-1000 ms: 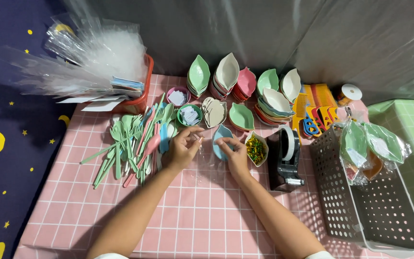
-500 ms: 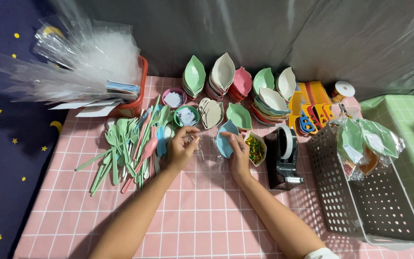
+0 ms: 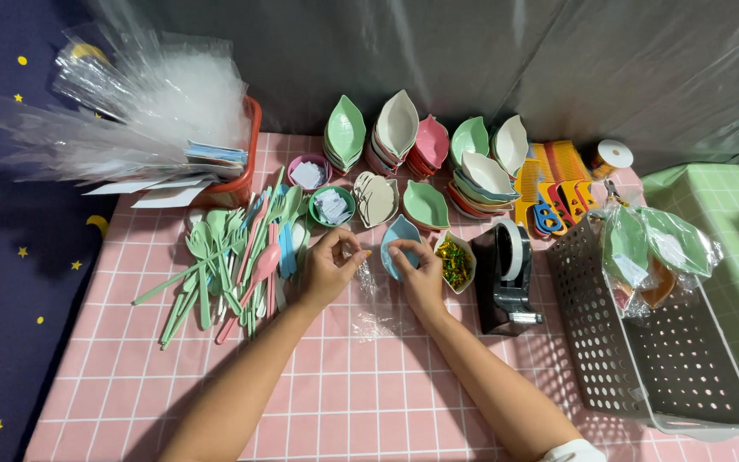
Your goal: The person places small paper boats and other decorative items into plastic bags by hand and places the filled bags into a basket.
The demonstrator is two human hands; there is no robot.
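1. My right hand (image 3: 418, 275) curled closed around the blue leaf-shaped dish (image 3: 399, 240), held just above the pink tablecloth (image 3: 301, 385).
2. My left hand (image 3: 328, 265) pinched the clear cellophane bag (image 3: 375, 301) beside it.
3. The slippery film could have slid free.
4. My right wrist risked knocking the dish of gold twist ties (image 3: 454, 261) just right.

My right hand (image 3: 418, 272) covers the near half of the blue leaf-shaped dish (image 3: 401, 237). I can't tell what the slips in the two small round bowls (image 3: 332, 206) are. The grey basket (image 3: 643, 342) and both forearms run off the near edge.
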